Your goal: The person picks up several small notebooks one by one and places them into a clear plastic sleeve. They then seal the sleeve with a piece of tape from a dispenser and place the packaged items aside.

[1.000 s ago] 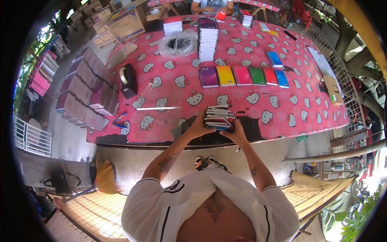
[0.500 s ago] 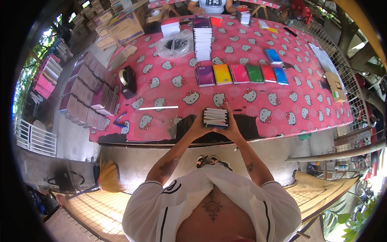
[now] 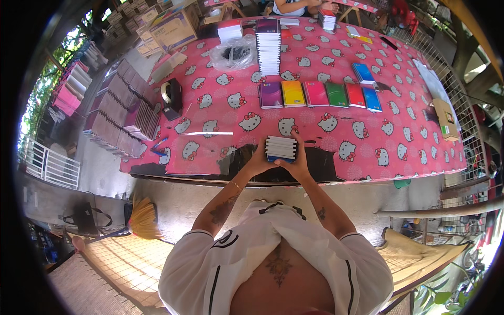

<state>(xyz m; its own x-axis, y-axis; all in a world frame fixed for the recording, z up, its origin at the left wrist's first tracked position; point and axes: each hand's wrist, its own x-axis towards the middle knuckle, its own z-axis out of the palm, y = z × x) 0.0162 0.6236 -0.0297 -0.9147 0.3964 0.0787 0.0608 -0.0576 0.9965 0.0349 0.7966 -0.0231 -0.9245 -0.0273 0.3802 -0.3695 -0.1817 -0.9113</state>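
between our two hands we hold a small stack of notebooks, squared up into a neat block. we see it edge-on from above: several bands of white pages, thin darker lines of covers between them, black along the left and right sides, and a strip of blue at the bottom, on the side nearest our body. how many notebooks it holds, we cannot count for sure.

our left hand is clamped on the stack's left side, and our right hand is clamped on its right side, fingers reaching up along it and the thumb lying by the near blue edge. so the stack sits right between our palms, touching both, at the near side of the pink patterned tabletop, over a dark patch. whether its underside touches the surface, we cannot tell.

beyond our hands and a little to the right, well apart from the stack, we have a row of notebooks in purple, yellow, pink, green, red and blue. behind its left end stands a tall pile of notebooks, white page edges facing us.
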